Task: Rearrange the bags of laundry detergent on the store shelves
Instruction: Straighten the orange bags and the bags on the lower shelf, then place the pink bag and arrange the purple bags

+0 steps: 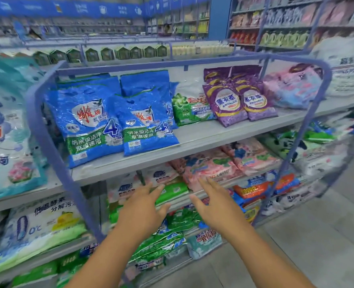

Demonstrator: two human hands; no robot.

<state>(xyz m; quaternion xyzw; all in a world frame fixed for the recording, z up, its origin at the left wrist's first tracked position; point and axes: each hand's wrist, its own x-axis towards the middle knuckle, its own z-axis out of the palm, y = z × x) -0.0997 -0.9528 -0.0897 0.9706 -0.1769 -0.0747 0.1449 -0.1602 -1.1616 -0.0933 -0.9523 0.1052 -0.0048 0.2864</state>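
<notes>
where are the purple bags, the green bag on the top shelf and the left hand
purple bags [228, 104]: head view, label of the front left bag
green bag [189, 112]: head view, its printed front
left hand [142, 206]: head view, back of the hand

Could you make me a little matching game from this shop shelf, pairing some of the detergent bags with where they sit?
Things:
1. blue bags
2. purple bags
3. green bag
4. pink bags

Places:
A. top shelf, between blue and purple
B. shelf below, just beyond the fingertips
C. top shelf, left end
D. top shelf, right of the green one

Pairs: 1-C, 2-D, 3-A, 4-B
</notes>
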